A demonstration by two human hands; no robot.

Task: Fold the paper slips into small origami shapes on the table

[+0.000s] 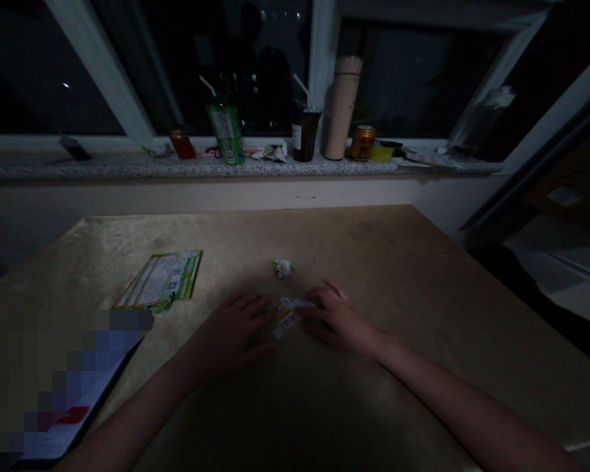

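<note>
A small printed paper slip (289, 316), white with orange and red marks, lies on the brown table (383, 262) between my two hands. My left hand (233, 331) lies flat with its fingers stretched toward the slip's left edge. My right hand (337, 318) rests on the table with fingers apart, its fingertips touching the slip's right end. A small crumpled bit of paper (283, 267) sits a little beyond the slip. The room is dim.
A green and white leaflet (161, 280) lies at the left of the table, a blurred flat item (73, 387) at the near left. On the windowsill (54, 167) stand a green carton (226, 133), a dark cup (305, 133), a tall beige tumbler (343, 108), an orange can (362, 142) and a red jar (182, 143).
</note>
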